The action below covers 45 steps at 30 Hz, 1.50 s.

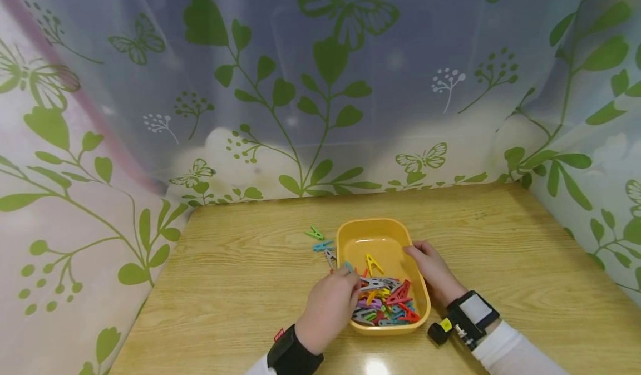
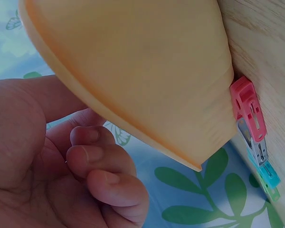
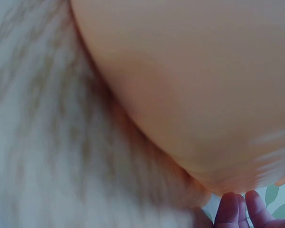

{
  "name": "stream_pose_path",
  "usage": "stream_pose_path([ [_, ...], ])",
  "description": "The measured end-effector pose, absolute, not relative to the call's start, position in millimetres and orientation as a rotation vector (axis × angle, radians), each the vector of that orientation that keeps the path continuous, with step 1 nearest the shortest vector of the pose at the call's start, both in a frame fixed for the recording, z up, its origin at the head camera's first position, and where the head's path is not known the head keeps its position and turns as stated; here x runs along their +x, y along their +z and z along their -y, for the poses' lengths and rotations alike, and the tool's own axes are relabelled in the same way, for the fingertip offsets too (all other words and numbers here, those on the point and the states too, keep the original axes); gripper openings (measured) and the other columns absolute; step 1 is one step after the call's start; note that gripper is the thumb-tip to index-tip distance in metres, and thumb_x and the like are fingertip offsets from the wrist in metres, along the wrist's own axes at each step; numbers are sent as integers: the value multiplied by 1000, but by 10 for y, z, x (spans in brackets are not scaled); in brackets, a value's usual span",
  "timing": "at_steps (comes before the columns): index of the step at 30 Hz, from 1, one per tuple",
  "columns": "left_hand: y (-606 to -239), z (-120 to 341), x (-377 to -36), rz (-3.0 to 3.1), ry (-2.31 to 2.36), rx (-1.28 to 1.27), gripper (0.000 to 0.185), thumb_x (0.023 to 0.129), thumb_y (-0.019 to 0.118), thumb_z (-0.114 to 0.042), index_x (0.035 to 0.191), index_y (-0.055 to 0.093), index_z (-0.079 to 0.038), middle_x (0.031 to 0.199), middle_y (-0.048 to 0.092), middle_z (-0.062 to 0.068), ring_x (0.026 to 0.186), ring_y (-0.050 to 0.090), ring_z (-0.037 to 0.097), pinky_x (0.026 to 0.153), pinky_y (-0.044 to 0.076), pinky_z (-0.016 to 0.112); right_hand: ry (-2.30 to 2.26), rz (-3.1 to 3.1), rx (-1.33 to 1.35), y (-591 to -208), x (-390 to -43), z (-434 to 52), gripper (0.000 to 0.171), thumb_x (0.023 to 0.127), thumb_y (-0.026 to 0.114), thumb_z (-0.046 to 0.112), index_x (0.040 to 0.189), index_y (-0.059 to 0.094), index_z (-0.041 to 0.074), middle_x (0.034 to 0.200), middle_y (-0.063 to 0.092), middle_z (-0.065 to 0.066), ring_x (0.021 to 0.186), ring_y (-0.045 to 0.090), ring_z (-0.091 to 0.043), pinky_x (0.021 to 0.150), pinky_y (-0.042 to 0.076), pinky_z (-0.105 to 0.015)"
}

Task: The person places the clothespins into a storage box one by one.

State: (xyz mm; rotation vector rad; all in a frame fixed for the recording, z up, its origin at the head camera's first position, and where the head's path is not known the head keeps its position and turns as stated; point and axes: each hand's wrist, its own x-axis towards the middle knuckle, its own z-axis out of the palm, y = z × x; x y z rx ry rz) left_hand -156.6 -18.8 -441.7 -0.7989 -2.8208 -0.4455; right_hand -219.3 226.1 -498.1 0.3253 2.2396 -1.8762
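A yellow plastic tray sits on the wooden table, its near half heaped with coloured clothes pegs; one yellow peg lies apart in the bare far half. My left hand reaches over the tray's left rim and seems to pinch a teal peg at its fingertips. In the left wrist view the other fingers are curled beside the tray's wall. My right hand grips the tray's right rim; its fingertips show under the tray.
Loose pegs lie in a row on the table left of the tray: green, teal, grey, and a red one against the tray. A leaf-patterned curtain walls the table on three sides.
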Motion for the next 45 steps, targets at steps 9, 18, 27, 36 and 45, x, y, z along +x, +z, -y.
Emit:
stream_pose_path([
  [9, -4429, 184, -1565, 2835, -461, -793, 13, 93, 78, -19, 86, 69, -14, 80, 54, -6, 65, 48, 4, 56, 41, 18, -1861, -2239, 338, -4969, -2195, -2262, 57, 108, 47, 40, 145, 38, -3, 135, 53, -22, 108, 59, -23, 85, 54, -25],
  [18, -4433, 196, -1570, 2823, -465, -795, 12, 94, 77, -19, 87, 69, -14, 80, 54, -6, 66, 46, 4, 57, 41, 17, -1857, -2250, 342, -4964, -2197, -2258, 59, 107, 48, 40, 145, 38, -3, 134, 53, -22, 108, 59, -23, 85, 54, -26],
  [27, -4424, 198, -1560, 2829, -461, -787, 12, 93, 78, -21, 90, 70, -13, 80, 55, -6, 66, 47, 5, 57, 41, 18, -1869, -2251, 325, -4968, -2193, -2261, 56, 107, 49, 40, 142, 40, -4, 130, 55, -21, 105, 59, -21, 83, 53, -25],
  [36, -4407, 196, -1546, 2819, -552, -756, 12, 96, 75, -24, 91, 72, -14, 81, 55, -7, 66, 48, 1, 57, 41, 17, -1864, -2248, 329, -4986, -2208, -2267, 59, 108, 49, 41, 145, 38, -4, 133, 54, -23, 108, 60, -23, 84, 54, -27],
  [45, -4330, 265, -1600, 2775, -598, -761, 7, 95, 75, -20, 94, 71, -13, 89, 65, -2, 69, 54, 4, 59, 44, 18, -1876, -2236, 324, -4988, -2207, -2268, 59, 108, 48, 40, 146, 37, -4, 135, 53, -23, 109, 60, -23, 85, 54, -27],
])
